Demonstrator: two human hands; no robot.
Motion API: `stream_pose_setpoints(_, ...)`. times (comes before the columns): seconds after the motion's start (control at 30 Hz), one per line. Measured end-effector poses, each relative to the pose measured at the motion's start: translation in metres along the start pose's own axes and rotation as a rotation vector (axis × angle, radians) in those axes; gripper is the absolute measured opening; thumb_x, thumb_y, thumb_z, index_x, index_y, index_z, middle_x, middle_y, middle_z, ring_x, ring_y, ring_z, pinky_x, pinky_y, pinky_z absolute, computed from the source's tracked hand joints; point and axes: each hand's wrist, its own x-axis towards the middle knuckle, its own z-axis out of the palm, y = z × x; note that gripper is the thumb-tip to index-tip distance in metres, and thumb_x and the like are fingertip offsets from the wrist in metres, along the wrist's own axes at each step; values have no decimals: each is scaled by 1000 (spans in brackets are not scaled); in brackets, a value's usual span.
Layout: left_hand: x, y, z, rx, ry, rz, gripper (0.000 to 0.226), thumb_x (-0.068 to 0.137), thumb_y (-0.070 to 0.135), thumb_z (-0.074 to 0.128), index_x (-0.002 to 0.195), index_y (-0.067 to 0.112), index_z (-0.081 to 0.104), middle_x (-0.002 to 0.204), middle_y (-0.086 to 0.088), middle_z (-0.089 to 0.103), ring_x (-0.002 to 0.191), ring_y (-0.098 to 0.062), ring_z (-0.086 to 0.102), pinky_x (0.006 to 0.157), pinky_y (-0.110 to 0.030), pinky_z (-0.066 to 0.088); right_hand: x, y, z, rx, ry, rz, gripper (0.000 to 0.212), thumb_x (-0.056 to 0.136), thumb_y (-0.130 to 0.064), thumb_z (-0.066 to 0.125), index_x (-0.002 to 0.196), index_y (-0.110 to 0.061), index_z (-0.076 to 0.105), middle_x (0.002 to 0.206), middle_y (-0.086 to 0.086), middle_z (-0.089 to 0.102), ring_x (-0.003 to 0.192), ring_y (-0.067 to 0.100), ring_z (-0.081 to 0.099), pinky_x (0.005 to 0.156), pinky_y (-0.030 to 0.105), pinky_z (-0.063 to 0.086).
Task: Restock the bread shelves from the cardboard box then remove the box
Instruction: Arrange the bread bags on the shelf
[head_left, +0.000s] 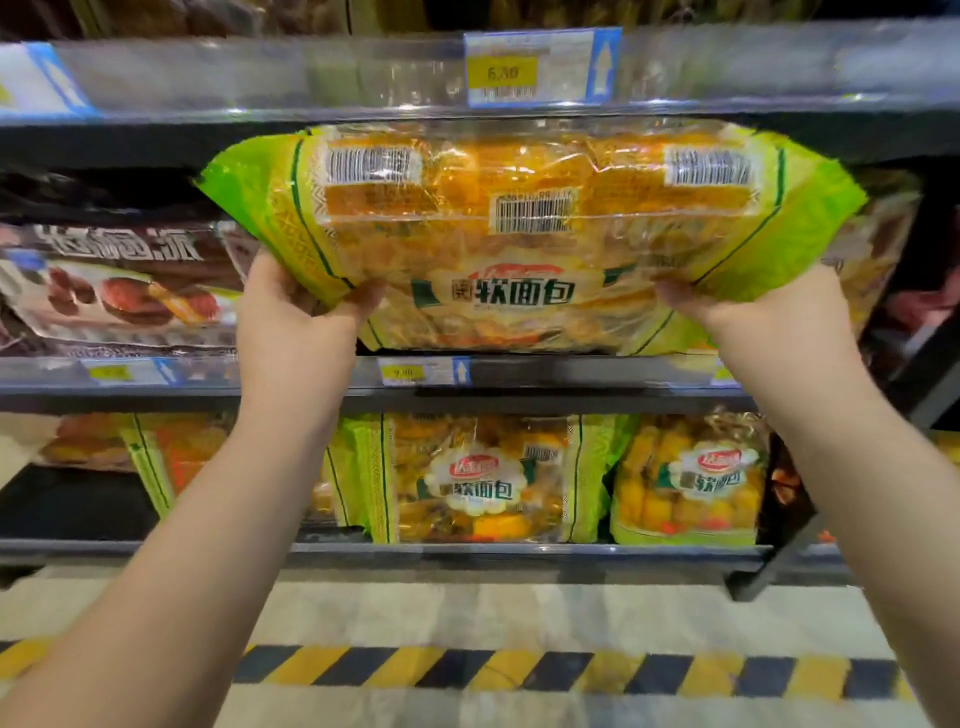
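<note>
Green-edged clear bread bag (519, 234), orange buns inside, 3 barcodes showing, is hanging in front of mid shelf (519, 395). Both hands are gripping it: left hand (296, 317) at its left end, right hand (748, 312) at its right end. Lower shelf (467, 551) is carrying 2 matching bags (478, 478) in plain view, 1 more partly hidden.

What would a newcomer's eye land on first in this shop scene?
A large green-and-yellow bread pack fills the centre, gripped at its lower corners by the left hand and right hand in front of the middle shelf. Matching packs stand on the shelf below, and a yellow-and-black striped line crosses the floor.
</note>
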Motion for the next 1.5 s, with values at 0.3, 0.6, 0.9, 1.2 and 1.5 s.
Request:
stream_pose_setpoints(0.3, 14, -34, 1, 2, 29, -67, 40, 88, 7, 78, 110, 34, 58, 104, 20, 71, 97, 6, 69, 88, -16, 55, -9, 0, 73, -106, 70, 25, 30, 88, -30, 81, 115, -32, 67, 94, -27, 64, 72, -28, 54, 65, -5, 41)
stream_pose_setpoints(0.6, 26, -58, -1, 112, -157, -196, 76, 88, 34, 80, 148, 25, 33, 140, 10, 56, 127, -5, 57, 114, -38, 45, 2, 27, 91, -184, 194, 82, 63, 91, -49, 69, 141, -20, 44, 115, -6, 63, 101, 14, 60, 92, 38, 51)
stream_pose_setpoints(0.9, 25, -67, 5, 574, -354, -31, 43, 100, 33, 62, 136, 24, 39, 110, 18, 53, 93, -8, 54, 74, -31, 39, -9, 55, 92, -501, 55, 54, 61, 100, -34, 62, 149, -13, 33, 89, -11, 54, 73, 9, 52, 58, 27, 34)
stream_pose_setpoints(1.2, 20, -78, 13, 394, -374, -30, 67, 106, 23, 52, 161, 34, 15, 153, 23, 32, 126, 6, 43, 106, -28, 35, -12, 49, 93, -546, 93, -35, 57, 109, -24, 43, 162, -25, 19, 110, -10, 49, 91, 13, 50, 78, 33, 39)
stream_pose_setpoints(1.5, 21, -73, 19, 650, -365, -82, 82, 103, 27, 56, 164, 34, 1, 95, -3, 62, 66, -18, 57, 65, -40, 48, -11, 43, 99, -819, -87, 72, 62, 103, -25, 49, 156, -13, 20, 118, 9, 49, 89, 29, 46, 89, 50, 45)
